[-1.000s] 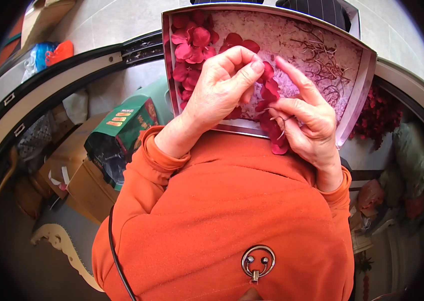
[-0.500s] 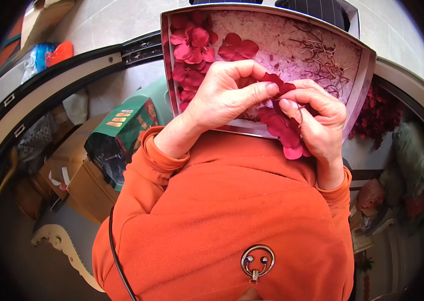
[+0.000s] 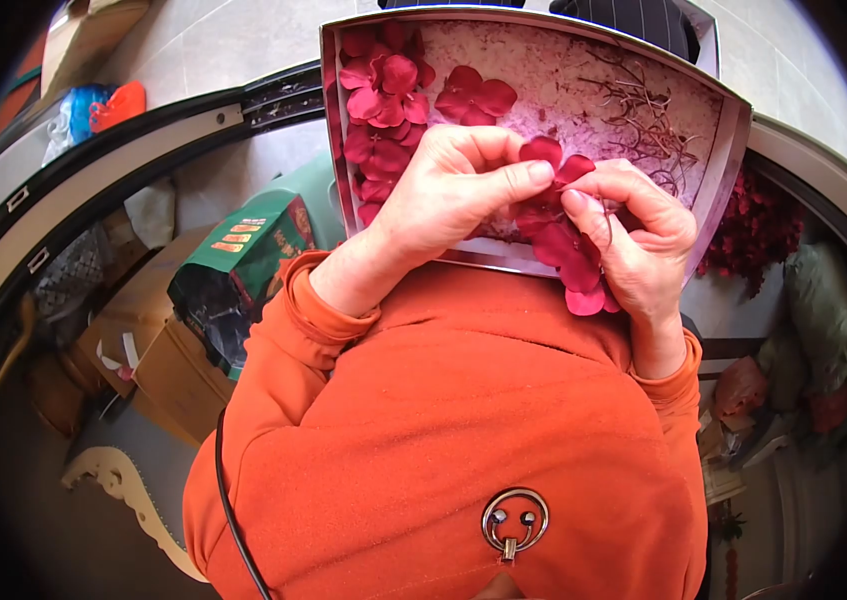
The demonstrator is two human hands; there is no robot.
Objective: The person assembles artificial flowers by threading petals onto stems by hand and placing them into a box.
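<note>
Between my two hands is a string of dark red artificial flowers [image 3: 565,245], hanging down toward my lap over the near edge of the box. My left hand [image 3: 463,185] pinches a petal at its upper end with thumb and forefinger. My right hand [image 3: 638,225] grips the flowers close by, thumb against bent fingers, with a thin dark stem showing by the thumb. Below both hands lies a shallow white box [image 3: 738,150]. Red flower heads [image 3: 383,90] are piled along its left side, and a single flower [image 3: 475,95] lies nearer its middle.
Thin brown stems [image 3: 643,110] lie loose in the box's right part. A heap of dark red flowers [image 3: 758,225] is on the right, beside a greenish bag [image 3: 825,310]. On the left are a green bag [image 3: 243,250] and a cardboard box [image 3: 158,350].
The upper flower has turned and spread, so more of its petals show between my hands. My left hand has dropped slightly; my right hand has shifted a little to the right.
</note>
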